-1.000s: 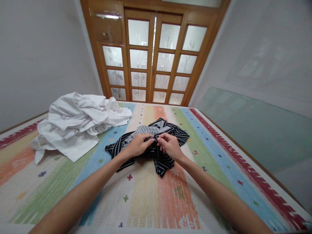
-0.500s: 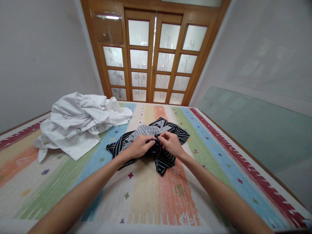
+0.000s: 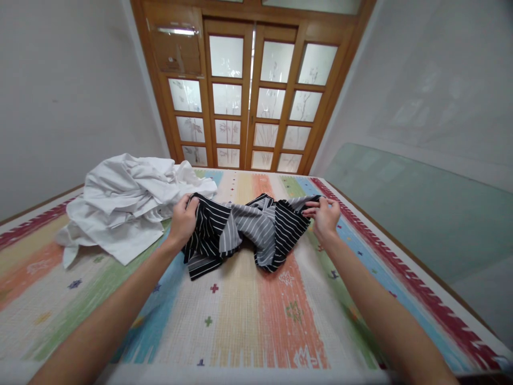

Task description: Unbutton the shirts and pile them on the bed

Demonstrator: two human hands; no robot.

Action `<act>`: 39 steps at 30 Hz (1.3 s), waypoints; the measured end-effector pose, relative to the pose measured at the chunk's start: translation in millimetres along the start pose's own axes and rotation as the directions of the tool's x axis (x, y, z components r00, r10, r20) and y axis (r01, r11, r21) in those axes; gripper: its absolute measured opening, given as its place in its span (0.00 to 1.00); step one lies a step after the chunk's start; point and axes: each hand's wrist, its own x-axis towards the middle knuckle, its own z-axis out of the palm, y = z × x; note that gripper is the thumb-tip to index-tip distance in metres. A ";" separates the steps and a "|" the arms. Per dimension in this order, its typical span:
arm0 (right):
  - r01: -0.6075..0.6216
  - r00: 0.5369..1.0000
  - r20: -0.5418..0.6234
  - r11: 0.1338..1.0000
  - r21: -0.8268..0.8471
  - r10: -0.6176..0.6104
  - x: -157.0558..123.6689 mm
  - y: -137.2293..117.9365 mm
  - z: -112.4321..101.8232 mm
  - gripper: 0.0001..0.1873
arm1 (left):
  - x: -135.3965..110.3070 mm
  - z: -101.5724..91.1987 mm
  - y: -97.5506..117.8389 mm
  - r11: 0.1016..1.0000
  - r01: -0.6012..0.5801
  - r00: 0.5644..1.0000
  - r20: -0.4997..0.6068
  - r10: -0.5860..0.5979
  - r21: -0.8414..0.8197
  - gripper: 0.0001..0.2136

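Observation:
A black garment with white stripes (image 3: 256,227) and a grey inner side stretches between my two hands over the bed. My left hand (image 3: 184,219) is closed on its upper left end. At the upper right end, my right hand (image 3: 324,214) pinches the cloth between thumb and fingers. Between the hands the fabric sags in loose folds, its lower edges hanging near or on the striped sheet (image 3: 240,321). Whether it is a shirt or another piece of clothing I cannot tell.
Crumpled white cloth (image 3: 124,198) lies in a heap to the left of my left hand. Beyond the bed's far edge stands a wooden door with glass panes (image 3: 248,96). Pale walls (image 3: 72,96) rise on both sides, with a greenish panel (image 3: 420,208) at the right.
My hands were close together at the middle of the garment. They have moved apart, left and right, and the cloth is now spread between them with more grey inner side showing.

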 end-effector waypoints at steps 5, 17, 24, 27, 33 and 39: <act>-0.003 0.987 -0.159 0.999 -0.036 -0.002 33.3 5.1 -19.5 0.12 | 22.3 -25.2 -13.6 0.995 0.030 0.950 -0.307 -0.057 -0.090 0.06; 0.189 0.903 0.415 0.768 -0.612 0.109 22.3 55.5 -22.3 0.27 | -25.3 -38.5 -43.9 0.949 -0.157 0.744 0.665 -0.069 0.274 0.48; 0.361 0.511 0.842 0.846 -0.391 0.171 -54.1 69.8 60.0 0.20 | -51.0 20.7 -47.1 0.899 -0.383 0.678 0.726 0.119 0.210 0.60; 0.299 0.342 0.932 0.927 -0.225 0.116 -88.7 57.6 80.4 0.18 | -45.7 30.5 -44.7 0.902 -0.414 0.748 0.609 0.264 0.118 0.45; 0.266 0.215 0.970 0.949 -0.169 0.112 -110.2 17.5 81.8 0.25 | -11.6 -3.7 -25.4 0.853 -0.508 0.796 0.447 0.409 0.123 0.18; 0.306 0.218 0.972 0.941 -0.148 0.082 -98.9 -0.3 71.1 0.27 | 87.5 -72.2 21.1 0.696 -0.533 0.758 -0.093 0.645 0.482 0.16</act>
